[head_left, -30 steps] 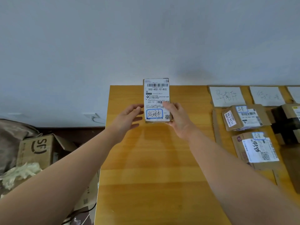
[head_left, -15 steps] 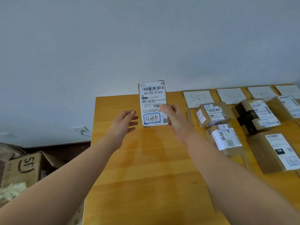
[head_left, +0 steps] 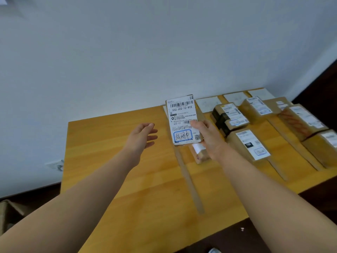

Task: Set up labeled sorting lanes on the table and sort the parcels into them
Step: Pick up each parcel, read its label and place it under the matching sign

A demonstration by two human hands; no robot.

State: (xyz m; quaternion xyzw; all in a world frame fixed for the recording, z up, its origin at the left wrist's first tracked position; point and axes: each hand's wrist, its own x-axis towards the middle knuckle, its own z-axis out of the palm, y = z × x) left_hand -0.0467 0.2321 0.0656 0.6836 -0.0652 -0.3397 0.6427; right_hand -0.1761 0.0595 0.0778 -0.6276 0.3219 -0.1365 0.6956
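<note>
My right hand (head_left: 209, 137) grips a small flat parcel (head_left: 182, 117) by its right edge and holds it upright above the wooden table (head_left: 113, 157). Its white shipping label faces me, with blue-boxed handwriting at the bottom. My left hand (head_left: 143, 136) hovers open to the parcel's left, apart from it. Right of the parcel run lanes marked by cardboard strips (head_left: 189, 181), headed by white paper labels (head_left: 208, 104) at the wall. Sorted parcels lie in them, among them a black-taped box (head_left: 228, 117) and a brown box (head_left: 249, 145). Another parcel (head_left: 199, 153) lies partly hidden under my right hand.
More brown parcels (head_left: 302, 121) fill the lanes at the far right, close to the table's right edge. A white wall stands behind the table. An open cardboard box (head_left: 7, 212) sits on the dark floor at the lower left. A wall socket (head_left: 54, 164) is left of the table.
My right hand has carried the parcel to the right, over the first lane. My left hand has let go and dropped away to the left. The view has swung right, showing more lanes.
</note>
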